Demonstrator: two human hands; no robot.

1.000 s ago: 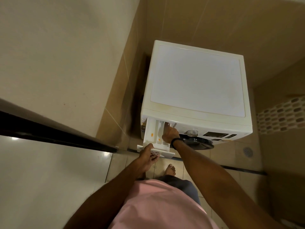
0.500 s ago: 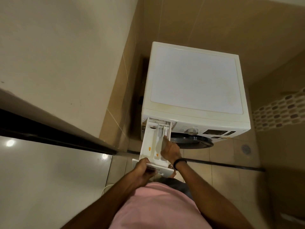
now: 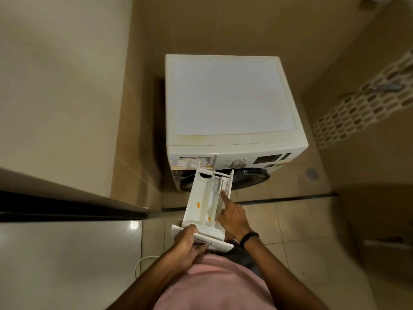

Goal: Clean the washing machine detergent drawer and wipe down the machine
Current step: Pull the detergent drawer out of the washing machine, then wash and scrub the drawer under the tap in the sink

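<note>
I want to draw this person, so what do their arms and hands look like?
The left arm and right arm are bare, with no sleeves showing beside the pink shirt. The right wrist wears a thin black band. The left grip and right grip have no gloves.

Detergent drawer (image 3: 201,204): white plastic, smooth, slight sheen. Washing machine (image 3: 232,97) top: white, smooth, matt; edges yellowed. Knob (image 3: 240,163): metal look, shiny. Door (image 3: 248,177): dark, glossy. Floor tiles (image 3: 290,220): beige, glazed, low sheen. Near-left slab (image 3: 67,265): v. glossy, reflects lights. Right-wall mosaic strip (image 3: 362,108): pebbly. Shirt (image 3: 214,285): pink cloth, matt. Wristband (image 3: 249,237): black, matt.
</note>
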